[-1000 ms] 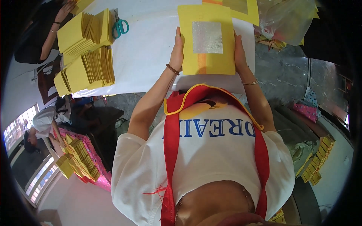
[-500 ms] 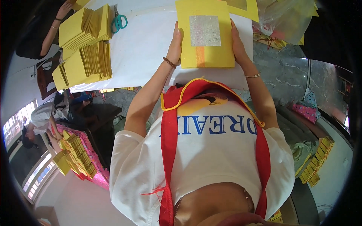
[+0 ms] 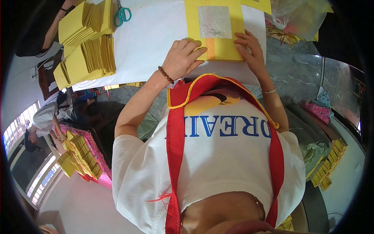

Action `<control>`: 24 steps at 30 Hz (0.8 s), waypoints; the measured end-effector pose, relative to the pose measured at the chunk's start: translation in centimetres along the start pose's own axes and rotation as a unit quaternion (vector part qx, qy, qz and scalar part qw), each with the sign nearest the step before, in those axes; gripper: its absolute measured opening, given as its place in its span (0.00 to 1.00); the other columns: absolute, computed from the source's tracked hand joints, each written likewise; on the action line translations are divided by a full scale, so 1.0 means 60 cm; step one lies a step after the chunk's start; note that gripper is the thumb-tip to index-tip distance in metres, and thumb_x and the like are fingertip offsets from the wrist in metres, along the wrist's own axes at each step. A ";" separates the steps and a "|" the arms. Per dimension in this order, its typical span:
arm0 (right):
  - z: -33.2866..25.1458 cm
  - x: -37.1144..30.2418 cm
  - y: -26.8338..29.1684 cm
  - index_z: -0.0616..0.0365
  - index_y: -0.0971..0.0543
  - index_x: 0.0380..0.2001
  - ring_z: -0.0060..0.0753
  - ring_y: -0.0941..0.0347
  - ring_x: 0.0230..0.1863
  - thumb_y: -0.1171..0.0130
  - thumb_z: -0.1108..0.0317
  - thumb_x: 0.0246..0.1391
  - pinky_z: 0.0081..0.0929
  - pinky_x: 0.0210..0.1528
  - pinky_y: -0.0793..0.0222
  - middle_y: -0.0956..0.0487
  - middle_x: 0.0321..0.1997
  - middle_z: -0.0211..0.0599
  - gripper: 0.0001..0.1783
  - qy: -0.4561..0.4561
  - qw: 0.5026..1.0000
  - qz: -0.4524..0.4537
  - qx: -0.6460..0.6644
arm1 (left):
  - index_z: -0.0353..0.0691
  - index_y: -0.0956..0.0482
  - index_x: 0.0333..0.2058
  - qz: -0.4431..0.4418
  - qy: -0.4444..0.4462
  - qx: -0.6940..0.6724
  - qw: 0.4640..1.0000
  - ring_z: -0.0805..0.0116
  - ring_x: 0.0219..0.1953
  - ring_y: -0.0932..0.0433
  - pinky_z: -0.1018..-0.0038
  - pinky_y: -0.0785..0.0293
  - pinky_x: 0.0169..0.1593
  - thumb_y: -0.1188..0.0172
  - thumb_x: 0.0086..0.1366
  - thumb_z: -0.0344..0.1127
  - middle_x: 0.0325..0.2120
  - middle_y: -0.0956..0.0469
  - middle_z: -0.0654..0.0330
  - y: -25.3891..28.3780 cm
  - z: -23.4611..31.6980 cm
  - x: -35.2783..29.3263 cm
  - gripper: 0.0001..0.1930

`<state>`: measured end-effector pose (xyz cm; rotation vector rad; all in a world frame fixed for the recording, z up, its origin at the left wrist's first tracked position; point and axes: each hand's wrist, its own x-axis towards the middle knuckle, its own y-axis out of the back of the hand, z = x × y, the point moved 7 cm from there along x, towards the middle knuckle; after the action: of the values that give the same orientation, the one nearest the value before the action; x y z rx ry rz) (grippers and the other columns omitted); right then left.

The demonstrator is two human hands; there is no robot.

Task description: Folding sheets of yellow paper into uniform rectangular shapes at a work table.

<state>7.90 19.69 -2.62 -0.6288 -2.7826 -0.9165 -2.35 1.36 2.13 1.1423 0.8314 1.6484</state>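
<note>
A thick stack of yellow paper [image 3: 229, 46] lies on the white-covered table before me. On its top sheet are a silver foil square [image 3: 215, 22] and an orange stripe running to the near edge. My left hand [image 3: 182, 58] is closed at the near left corner, its fingers curled over the edge; the part under the palm is hidden. Along the right edge rests my right hand [image 3: 251, 50], fingers apart and touching the top sheet and side.
Folded yellow paper bundles [image 3: 87, 54] fill the table's left end, beside teal-handled scissors [image 3: 123, 15]. A clear plastic bag [image 3: 298, 17] sits at the far right. Another person's forearm [image 3: 52, 29] shows at upper left; a second person [image 3: 50, 117] handles yellow bundles farther off.
My left hand has moved from the stack's left side to its near left corner, fingers now bent over it. My right hand has slid nearer, its fingers coming onto the top.
</note>
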 end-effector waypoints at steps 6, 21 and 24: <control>0.026 -0.008 -0.008 0.61 0.22 0.34 0.38 0.44 0.62 0.55 0.63 0.60 0.32 0.62 0.51 0.27 0.52 0.37 0.15 -0.088 0.971 0.023 0.221 | 0.40 0.23 0.35 0.005 0.002 -0.080 0.997 0.60 0.34 0.30 0.69 0.34 0.37 0.40 0.53 0.36 0.30 0.26 0.59 0.010 -0.012 0.011 0.11; 0.035 -0.003 -0.011 0.64 0.23 0.32 0.41 0.44 0.62 0.73 0.57 0.65 0.33 0.64 0.56 0.29 0.53 0.44 0.28 -0.105 0.972 0.023 0.210 | 0.36 0.26 0.27 0.007 0.041 -0.188 0.981 0.60 0.26 0.28 0.71 0.33 0.29 0.43 0.57 0.33 0.22 0.28 0.56 0.000 -0.048 0.027 0.07; 0.041 -0.004 -0.014 0.64 0.24 0.34 0.41 0.44 0.62 0.75 0.58 0.65 0.33 0.64 0.56 0.29 0.53 0.44 0.28 -0.095 0.968 0.020 0.233 | 0.35 0.25 0.28 0.001 0.070 -0.224 0.972 0.65 0.24 0.29 0.73 0.33 0.28 0.44 0.58 0.35 0.21 0.28 0.57 -0.007 -0.060 0.025 0.08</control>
<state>7.75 20.44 -5.12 -0.7142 -2.9774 -0.1797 -5.83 2.86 1.02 0.7183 0.5025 1.8151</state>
